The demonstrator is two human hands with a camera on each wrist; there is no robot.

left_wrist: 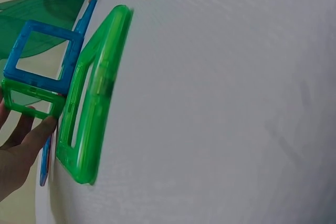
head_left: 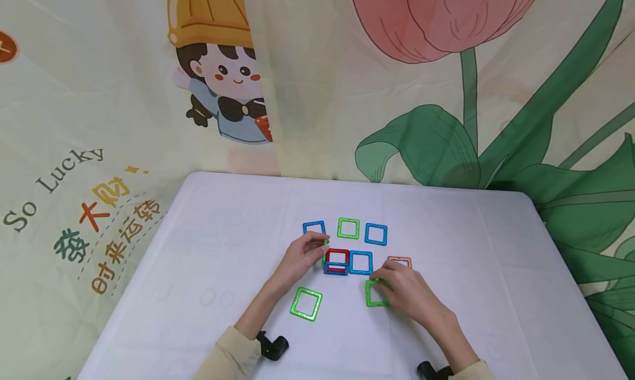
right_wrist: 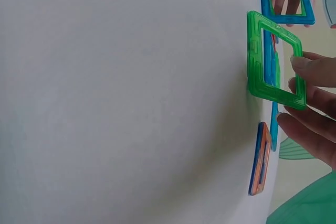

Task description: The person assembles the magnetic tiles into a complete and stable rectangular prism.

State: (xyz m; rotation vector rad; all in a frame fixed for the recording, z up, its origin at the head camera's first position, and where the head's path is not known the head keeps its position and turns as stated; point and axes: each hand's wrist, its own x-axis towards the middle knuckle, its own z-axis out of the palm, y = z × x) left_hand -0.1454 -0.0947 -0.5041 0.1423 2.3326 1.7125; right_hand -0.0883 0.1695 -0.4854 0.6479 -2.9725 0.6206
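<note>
My left hand (head_left: 303,257) pinches a green square magnetic tile (left_wrist: 56,107) that stands upright at the left side of a flat red tile (head_left: 337,251). Along the red tile's near side stands a blue tile (left_wrist: 39,81), meeting the green one at a corner. Another blue tile (head_left: 370,263) lies flat against the red tile's right side. Between thumb and fingers, my right hand (head_left: 409,292) holds a second green tile (right_wrist: 255,56), tilted up in front and to the right of that group. Just beyond the right hand lies an orange tile (head_left: 399,258), partly hidden by it.
Behind the group are a blue tile (head_left: 313,223), a green tile (head_left: 349,220) and another blue tile (head_left: 366,233). A loose green tile (head_left: 295,300) lies nearer, by the left forearm. All rest on a white-covered table (head_left: 198,247) backed by a printed cloth (head_left: 312,93).
</note>
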